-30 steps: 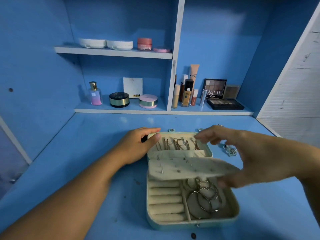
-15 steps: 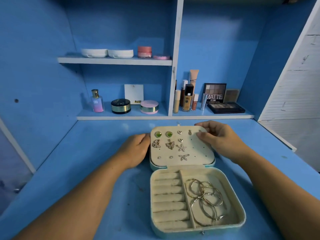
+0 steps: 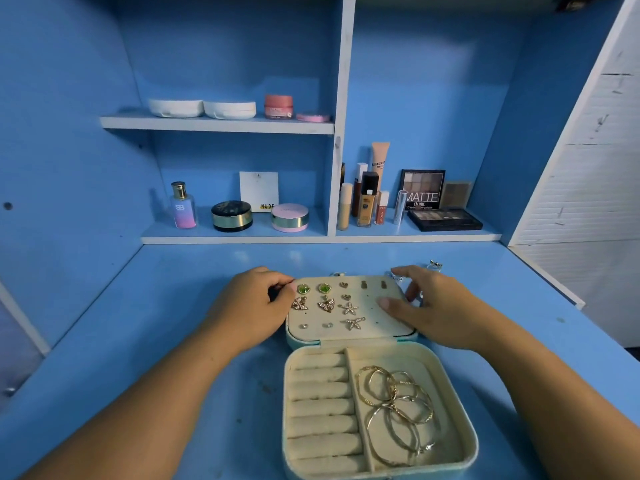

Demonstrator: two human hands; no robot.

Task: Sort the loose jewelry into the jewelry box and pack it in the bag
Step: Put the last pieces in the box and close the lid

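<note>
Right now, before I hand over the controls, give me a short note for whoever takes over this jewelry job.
Left hand: at the left edge of the lid, fingers curled; grip unclear.
Right hand: holds the lid's right edge, thumb on the earring panel.
Jewelry box: open on the desk, lid flat.
Done: earrings pinned on the panel, hoops in the base's right compartment; ring rolls empty.
Left: small loose pieces on the desk behind the lid; close the box, pack it. No bag in view.

Jewelry box open on desk; bangles in right compartment, earrings on lid panel behind.
</note>
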